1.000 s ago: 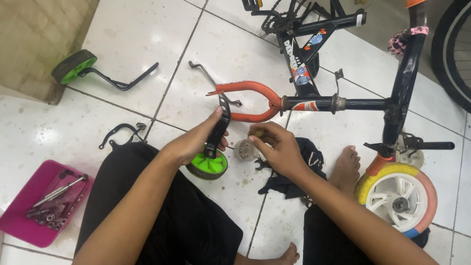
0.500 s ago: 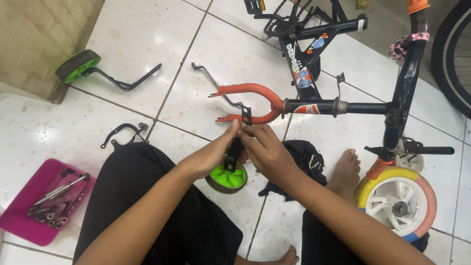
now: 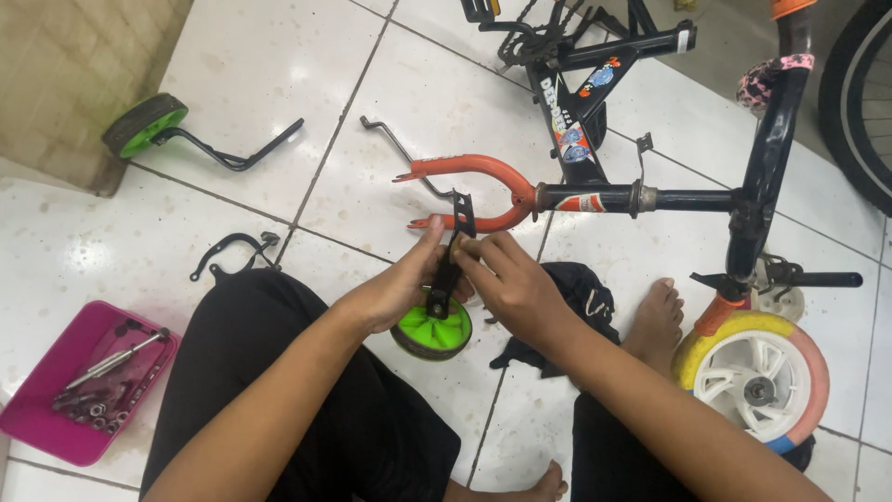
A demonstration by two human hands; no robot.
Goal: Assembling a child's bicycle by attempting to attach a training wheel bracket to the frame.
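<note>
A small green training wheel (image 3: 432, 332) with a black bracket arm (image 3: 452, 244) stands upright on the white tile floor between my knees. My left hand (image 3: 401, 285) grips the bracket's lower part from the left. My right hand (image 3: 506, 279) pinches the bracket from the right, fingertips near its middle. The bracket's top end reaches up to the orange fork (image 3: 474, 173) of a child's bike lying on its side. The bike's black frame (image 3: 650, 197) runs off to the right.
A second green training wheel (image 3: 144, 125) with its arm lies at upper left. A pink tray (image 3: 56, 437) of tools and nuts sits at lower left. A black clamp (image 3: 230, 249), a black cloth (image 3: 567, 288) and a white-and-yellow wheel (image 3: 753, 381) lie nearby.
Both hands have closed in on the bracket and tipped the training wheel upright. Its arm now points up toward the orange fork, and the wheel sits slightly further right.
</note>
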